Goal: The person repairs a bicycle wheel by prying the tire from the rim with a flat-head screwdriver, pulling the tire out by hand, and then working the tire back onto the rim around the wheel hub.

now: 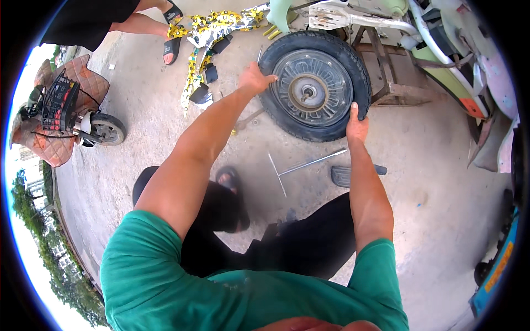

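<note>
A scooter wheel [287, 91] with a black tyre [309, 135] and a grey metal hub is in front of me, its flat face towards me. My left hand [255, 80] grips the tyre's left side, thumb over the edge. On the tyre's lower right edge, my right hand [358, 126] is closed with the thumb laid along the rubber. The other fingers of both hands are mostly hidden behind the tyre. A thin metal rod [260, 53] sticks up beside my left hand; whether I hold it cannot be made out.
On the concrete lie a T-handle wrench [303, 166] and a black ribbed pad [342, 176]. A partly dismantled scooter [436, 49] rests by a stand [389, 83] at right. Yellow patterned sheeting [221, 25] lies behind. Another person's leg [144, 27] and a parked scooter [99, 129] are at left.
</note>
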Demonstrator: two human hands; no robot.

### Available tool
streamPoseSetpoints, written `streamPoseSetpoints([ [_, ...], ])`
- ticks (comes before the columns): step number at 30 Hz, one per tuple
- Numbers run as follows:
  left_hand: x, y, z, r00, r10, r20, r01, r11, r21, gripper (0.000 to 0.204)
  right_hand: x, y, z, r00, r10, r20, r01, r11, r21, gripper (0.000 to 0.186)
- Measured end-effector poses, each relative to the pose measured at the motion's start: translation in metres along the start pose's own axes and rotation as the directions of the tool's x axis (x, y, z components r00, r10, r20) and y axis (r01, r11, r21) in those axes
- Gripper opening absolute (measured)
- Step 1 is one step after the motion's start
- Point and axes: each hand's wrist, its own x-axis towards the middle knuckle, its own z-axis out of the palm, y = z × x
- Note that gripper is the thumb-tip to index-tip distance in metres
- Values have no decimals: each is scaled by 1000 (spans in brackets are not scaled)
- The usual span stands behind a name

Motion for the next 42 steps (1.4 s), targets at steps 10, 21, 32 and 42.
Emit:
streamPoseSetpoints([
  [10,22,3,-25,991,123,43,-117,985,-125,79,-18,25,23,977,206,52,-212,964,159,107],
  [21,60,9,-52,935,348,64,-346,938,-37,81,-74,-10,22,882,467,57,-462,883,-87,107],
  [32,59,-14,-50,916,400,21,-381,886,-263,69,-70,-99,-17,987,148,57,-29,522,-853,80],
  [42,54,-21,-52,929,362,78,-336,914,-229,69,-4,-134,-40,868,355,347,219,353,-910,75],
])
